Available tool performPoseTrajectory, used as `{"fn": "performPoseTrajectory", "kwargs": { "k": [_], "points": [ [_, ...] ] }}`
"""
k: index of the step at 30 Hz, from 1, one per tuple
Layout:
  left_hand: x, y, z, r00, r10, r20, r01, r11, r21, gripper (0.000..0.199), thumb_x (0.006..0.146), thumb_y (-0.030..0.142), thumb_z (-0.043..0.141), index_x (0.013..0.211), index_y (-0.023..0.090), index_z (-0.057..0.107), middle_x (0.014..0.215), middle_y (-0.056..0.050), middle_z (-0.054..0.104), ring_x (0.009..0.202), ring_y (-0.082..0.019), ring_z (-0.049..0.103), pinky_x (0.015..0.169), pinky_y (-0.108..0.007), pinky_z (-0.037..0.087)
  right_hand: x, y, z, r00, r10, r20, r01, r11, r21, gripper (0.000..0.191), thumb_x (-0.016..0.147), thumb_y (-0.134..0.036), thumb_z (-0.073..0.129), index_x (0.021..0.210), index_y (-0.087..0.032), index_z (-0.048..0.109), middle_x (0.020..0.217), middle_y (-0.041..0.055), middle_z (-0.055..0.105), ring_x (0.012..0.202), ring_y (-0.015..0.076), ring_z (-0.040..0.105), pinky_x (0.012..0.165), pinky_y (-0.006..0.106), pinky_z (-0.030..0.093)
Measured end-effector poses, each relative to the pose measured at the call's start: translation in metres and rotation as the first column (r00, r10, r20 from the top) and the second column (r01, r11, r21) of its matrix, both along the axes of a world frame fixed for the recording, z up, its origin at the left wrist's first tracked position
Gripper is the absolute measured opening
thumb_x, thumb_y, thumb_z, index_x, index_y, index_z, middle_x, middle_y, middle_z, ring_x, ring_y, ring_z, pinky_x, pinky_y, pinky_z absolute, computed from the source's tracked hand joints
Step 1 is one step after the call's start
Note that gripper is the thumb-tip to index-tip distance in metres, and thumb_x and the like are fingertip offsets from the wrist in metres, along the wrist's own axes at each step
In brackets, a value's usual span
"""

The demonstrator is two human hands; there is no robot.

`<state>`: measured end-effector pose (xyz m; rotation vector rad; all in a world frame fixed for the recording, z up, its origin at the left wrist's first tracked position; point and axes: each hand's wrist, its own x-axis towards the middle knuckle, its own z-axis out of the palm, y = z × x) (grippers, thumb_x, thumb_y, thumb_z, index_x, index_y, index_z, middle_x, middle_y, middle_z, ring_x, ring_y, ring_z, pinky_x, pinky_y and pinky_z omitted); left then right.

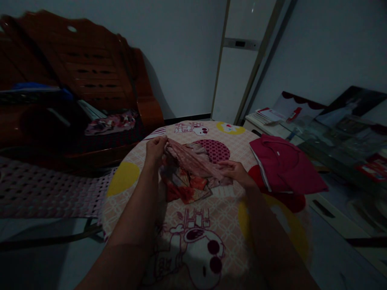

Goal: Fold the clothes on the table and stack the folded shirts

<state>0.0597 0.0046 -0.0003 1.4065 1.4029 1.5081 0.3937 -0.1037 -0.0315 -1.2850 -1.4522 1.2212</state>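
Between my two hands stretches a thin pink piece of fabric [193,159], crumpled and partly lifted; I cannot tell what kind of garment or cloth it is. My left hand [156,150] pinches its left end, fingers closed. At the right end, my right hand [235,171] grips it between thumb and fingers. Underneath lies an orange-red and grey patterned cloth [187,189], bunched on the round table [232,229]. Some greyish-pink folds show behind the lifted fabric. A folded magenta garment [284,165] rests to the right, near the table's edge.
The table wears a cartoon-print cover. On the left stand a wooden bench [90,68] with cloth on its seat and a woven lounger [54,189]. A glass-topped cabinet [332,149] with papers is at the right, and a tall white appliance [238,64] stands behind.
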Motion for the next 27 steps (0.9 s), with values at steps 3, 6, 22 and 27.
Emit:
{"fn": "performPoseTrajectory", "kwargs": {
  "k": [3, 6, 22, 27],
  "points": [
    [-0.004, 0.005, -0.018, 0.931, 0.074, -0.358, -0.083, 0.996, -0.01, 0.026, 0.084, 0.026, 0.051, 0.101, 0.016, 0.068, 0.101, -0.009, 0.071, 0.097, -0.024, 0.065, 0.089, -0.034, 0.052, 0.005, 0.003, -0.002, 0.985, 0.017, 0.172, -0.04, 0.991, 0.131, 0.06, 0.065, -0.039, 0.086, 0.121, -0.021, 0.073, 0.121, 0.0081, 0.071, 0.104, 0.0247, 0.068, 0.089, 0.037, 0.054],
    [-0.003, 0.003, -0.034, 0.722, 0.008, -0.692, -0.112, 0.988, -0.106, 0.051, 0.081, 0.024, 0.057, 0.131, 0.013, 0.06, 0.133, -0.018, 0.062, 0.125, -0.032, 0.057, 0.108, -0.042, 0.043, 0.009, 0.006, -0.005, 0.92, -0.004, 0.391, -0.094, 0.968, 0.232, 0.065, 0.063, -0.041, 0.09, 0.121, -0.019, 0.073, 0.122, 0.0113, 0.071, 0.113, 0.0295, 0.064, 0.101, 0.045, 0.049],
    [0.002, 0.004, -0.032, 0.417, -0.146, -0.897, -0.067, 0.979, -0.191, 0.045, 0.093, 0.022, 0.042, 0.13, 0.017, 0.065, 0.128, -0.017, 0.067, 0.112, -0.03, 0.065, 0.089, -0.035, 0.049, -0.123, -0.035, -0.008, 0.647, 0.165, 0.744, -0.598, 0.715, 0.361, 0.04, 0.085, -0.009, 0.06, 0.123, -0.018, 0.068, 0.128, 0.0124, 0.067, 0.121, 0.0272, 0.057, 0.105, 0.044, 0.043],
    [-0.003, 0.003, -0.02, 0.454, -0.199, -0.868, -0.034, 0.97, -0.241, 0.039, 0.085, 0.021, 0.051, 0.117, 0.018, 0.074, 0.11, -0.014, 0.075, 0.098, -0.028, 0.069, 0.074, -0.029, 0.048, -0.112, -0.024, -0.008, 0.783, 0.178, 0.596, -0.466, 0.803, 0.372, 0.037, 0.071, -0.002, 0.054, 0.094, -0.019, 0.077, 0.096, 0.0075, 0.073, 0.094, 0.0231, 0.065, 0.089, 0.036, 0.051]
  ]
}}
